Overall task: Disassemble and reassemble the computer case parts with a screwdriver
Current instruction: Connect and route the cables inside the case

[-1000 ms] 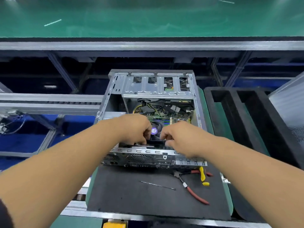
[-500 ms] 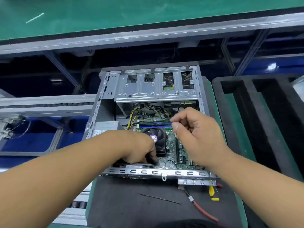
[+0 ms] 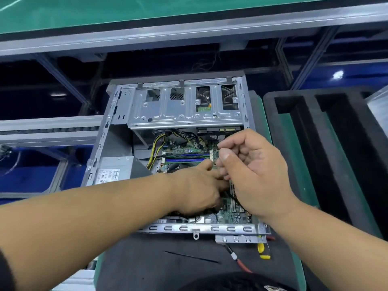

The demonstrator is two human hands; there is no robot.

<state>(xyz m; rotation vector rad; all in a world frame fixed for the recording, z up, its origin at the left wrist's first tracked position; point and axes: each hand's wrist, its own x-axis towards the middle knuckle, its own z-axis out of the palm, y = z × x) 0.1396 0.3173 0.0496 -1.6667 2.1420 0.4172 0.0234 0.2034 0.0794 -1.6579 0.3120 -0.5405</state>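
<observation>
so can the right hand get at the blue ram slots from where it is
Probably yes: the right hand hovers just beside the blue RAM slots, the computer case is open on top, and only the left hand's fingertips sit nearby.

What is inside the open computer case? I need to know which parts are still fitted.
Inside the computer case: a green motherboard, blue memory slots, yellow and black cables, a power supply. The left hand and right hand cover the board's middle.
</observation>
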